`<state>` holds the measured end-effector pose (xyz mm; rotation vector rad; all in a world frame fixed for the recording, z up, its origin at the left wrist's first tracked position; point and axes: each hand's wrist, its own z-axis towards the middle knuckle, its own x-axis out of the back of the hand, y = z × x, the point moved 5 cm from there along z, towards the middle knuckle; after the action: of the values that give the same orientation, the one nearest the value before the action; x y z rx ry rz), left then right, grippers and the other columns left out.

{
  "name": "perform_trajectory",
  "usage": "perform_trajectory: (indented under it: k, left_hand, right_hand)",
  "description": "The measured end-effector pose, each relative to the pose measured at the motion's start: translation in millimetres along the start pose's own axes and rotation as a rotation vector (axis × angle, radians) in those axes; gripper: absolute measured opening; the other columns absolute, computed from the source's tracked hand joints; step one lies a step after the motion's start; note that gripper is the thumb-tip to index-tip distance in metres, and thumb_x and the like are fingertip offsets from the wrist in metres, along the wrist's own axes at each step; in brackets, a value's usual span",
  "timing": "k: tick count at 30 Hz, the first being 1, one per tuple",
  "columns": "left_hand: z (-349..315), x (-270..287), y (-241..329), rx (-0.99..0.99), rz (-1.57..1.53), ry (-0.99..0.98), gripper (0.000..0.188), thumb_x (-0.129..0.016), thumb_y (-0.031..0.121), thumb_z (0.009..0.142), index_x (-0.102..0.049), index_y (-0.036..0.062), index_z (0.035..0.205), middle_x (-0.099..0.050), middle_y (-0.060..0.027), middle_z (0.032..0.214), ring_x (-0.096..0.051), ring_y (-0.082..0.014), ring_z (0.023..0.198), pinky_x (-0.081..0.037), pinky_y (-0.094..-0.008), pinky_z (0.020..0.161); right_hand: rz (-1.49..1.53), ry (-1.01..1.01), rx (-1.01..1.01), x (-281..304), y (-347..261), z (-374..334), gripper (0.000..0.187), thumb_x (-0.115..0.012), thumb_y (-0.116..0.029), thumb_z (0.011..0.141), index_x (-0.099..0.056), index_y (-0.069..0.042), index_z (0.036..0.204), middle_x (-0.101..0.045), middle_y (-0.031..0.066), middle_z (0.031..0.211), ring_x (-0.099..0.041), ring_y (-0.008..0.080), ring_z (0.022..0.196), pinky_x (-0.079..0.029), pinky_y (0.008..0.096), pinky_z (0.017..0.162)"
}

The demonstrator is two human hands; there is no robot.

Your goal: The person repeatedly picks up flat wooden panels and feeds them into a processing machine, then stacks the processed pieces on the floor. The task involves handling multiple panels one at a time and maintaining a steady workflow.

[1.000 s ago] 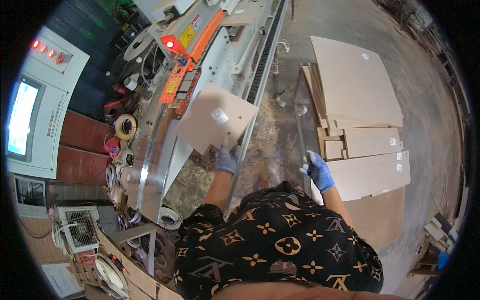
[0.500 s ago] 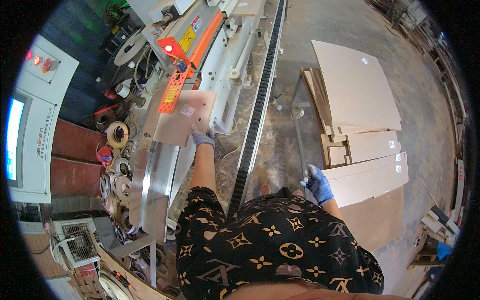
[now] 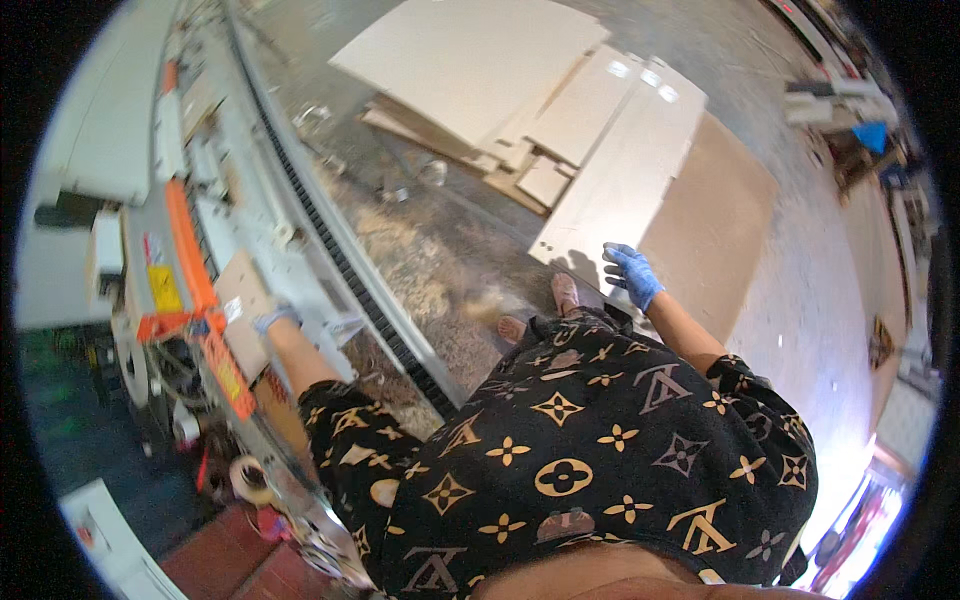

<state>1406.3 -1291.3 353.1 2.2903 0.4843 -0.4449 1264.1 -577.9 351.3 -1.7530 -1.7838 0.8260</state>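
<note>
1. small board (image 3: 243,310): lies on the machine, its right edge at the left hand's fingers.
2. left hand (image 3: 278,318): gloved, laid at that edge; cannot tell whether it pinches the board or only presses it.
3. orange strip (image 3: 188,235): part of the machine, left of the left hand, past the board.
4. black track (image 3: 330,247): right of the left hand, well apart.
5. right hand (image 3: 632,275): blue glove, fingers spread.
6. long board (image 3: 625,165): just ahead of the right hand; contact unclear.
7. large board (image 3: 470,70): farther ahead, leftward.
8. brown sheet (image 3: 720,210): ahead and right of the right hand.
</note>
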Motion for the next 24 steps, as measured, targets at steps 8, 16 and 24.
perform_trajectory:
  k: [8, 16, 24]
  left_hand:
    - [-130, -70, -100, -0.229, 0.449, -0.340, 0.062, -0.048, 0.047, 0.082, -0.038, 0.0077, 0.129, -0.040, -0.0092, 0.129, -0.041, -0.0231, 0.115, -0.033, -0.0360, 0.097]
    - [-259, 28, -352, 0.310, 0.995, -0.857, 0.042, -0.060, 0.021, 0.088, -0.044, 0.0182, 0.127, -0.055, -0.0016, 0.108, -0.054, -0.0131, 0.088, -0.049, -0.0289, 0.067]
    - [-243, 78, -407, 0.374, 1.333, -0.831, 0.072, -0.065, 0.026, 0.084, -0.022, 0.0208, 0.141, -0.050, -0.0023, 0.117, -0.052, -0.0141, 0.092, -0.048, -0.0335, 0.066]
  right_hand:
    - [0.178, 0.278, -0.238, 67, 63, 43, 0.049, -0.061, -0.030, 0.084, -0.046, -0.011, 0.126, -0.053, 0.0111, 0.119, -0.051, 0.0296, 0.105, -0.042, 0.0482, 0.084]
    - [0.409, -0.015, -0.419, 29, 63, 57, 0.043, -0.055, -0.038, 0.089, -0.052, -0.003, 0.114, -0.062, 0.0171, 0.093, -0.058, 0.0275, 0.078, -0.049, 0.0407, 0.064]
    - [0.328, -0.317, -0.052, 117, 7, -62, 0.062, -0.066, -0.038, 0.081, -0.046, 0.002, 0.125, -0.055, 0.0150, 0.120, -0.055, 0.0260, 0.107, -0.045, 0.0409, 0.093]
